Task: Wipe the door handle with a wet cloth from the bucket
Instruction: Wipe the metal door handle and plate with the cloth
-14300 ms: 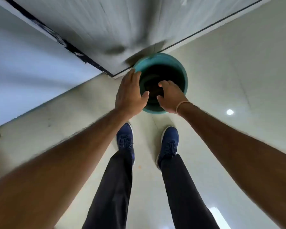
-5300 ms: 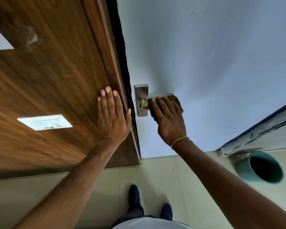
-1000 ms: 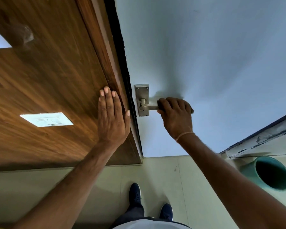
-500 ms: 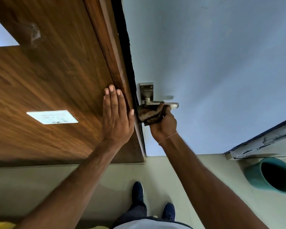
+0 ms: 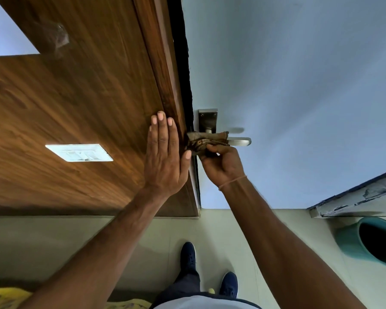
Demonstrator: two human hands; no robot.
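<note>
A metal lever door handle [image 5: 239, 142] on its back plate [image 5: 207, 120] sits on the pale blue door. My right hand [image 5: 223, 163] grips a brown cloth [image 5: 206, 142] from below and presses it against the inner part of the lever, near the door's edge. The lever's free end sticks out bare to the right of the cloth. My left hand [image 5: 165, 157] lies flat with fingers together on the brown wooden frame [image 5: 161, 63] just left of the handle. A teal bucket [image 5: 370, 239] stands on the floor at the far right.
A white switch plate [image 5: 79, 152] is set in the wood panel to the left. A worn ledge [image 5: 354, 201] runs above the bucket. My two dark blue shoes [image 5: 188, 256] stand on the pale tiled floor below the door. Something yellow [image 5: 7, 297] shows at the bottom left.
My right hand has shifted the cloth from the lever's outer part to its inner part by the door's edge and now holds it from underneath. My left hand has stayed on the frame.
</note>
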